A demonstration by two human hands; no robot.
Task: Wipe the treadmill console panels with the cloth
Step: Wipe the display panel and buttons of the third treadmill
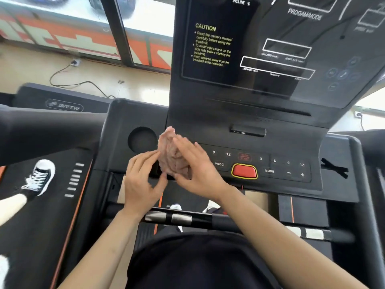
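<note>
A crumpled pink cloth (170, 151) is bunched between my two hands, just above the left end of the treadmill's lower button panel (277, 165). My left hand (141, 180) pinches the cloth's left edge with its fingertips. My right hand (195, 167) cups the cloth from the right, fingers spread over it. The tall black display panel (260, 59) with yellow caution text rises behind. The cloth hides the leftmost buttons.
A red stop button (244, 171) sits in the middle of the button row. A round cup holder (141, 139) lies left of the cloth. A handlebar with metal sensors (168, 217) crosses under my wrists. Another person's sneaker (40, 177) stands on the neighbouring treadmill at the left.
</note>
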